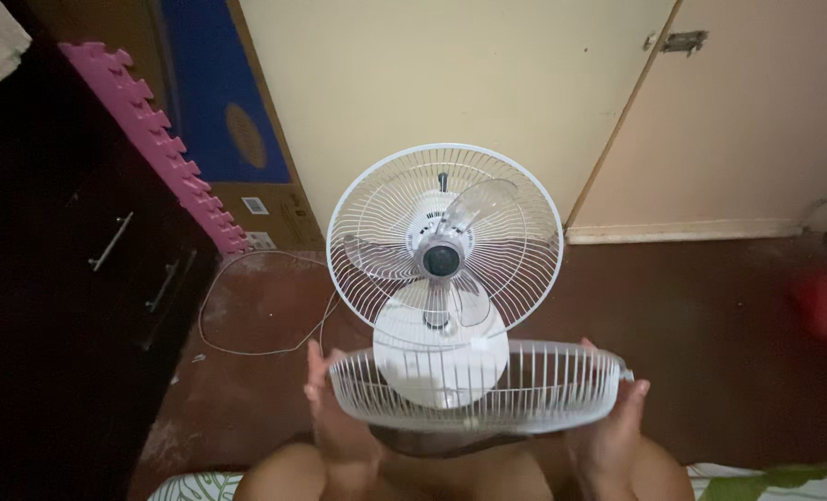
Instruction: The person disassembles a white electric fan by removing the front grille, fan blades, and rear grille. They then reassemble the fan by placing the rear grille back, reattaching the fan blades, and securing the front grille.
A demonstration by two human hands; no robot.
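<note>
From the head camera, the left hand [325, 408] and right hand [613, 422] each grasp a side of a loose white front grille [487, 390], held flat just before the white fan [444, 255] on the brown floor [710, 325]. A white cord [246, 315] trails left toward a dark cabinet [79, 278]; a cream door [747, 121] stands behind.

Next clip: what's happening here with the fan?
A person is holding a white wire fan grille flat between both hands, the left hand at one side of its rim and the right hand at the other. Just behind it, a white table fan stands on the dark red floor with its clear blades exposed and its rear grille in place. Its cord trails across the floor toward a dark cabinet.
</note>
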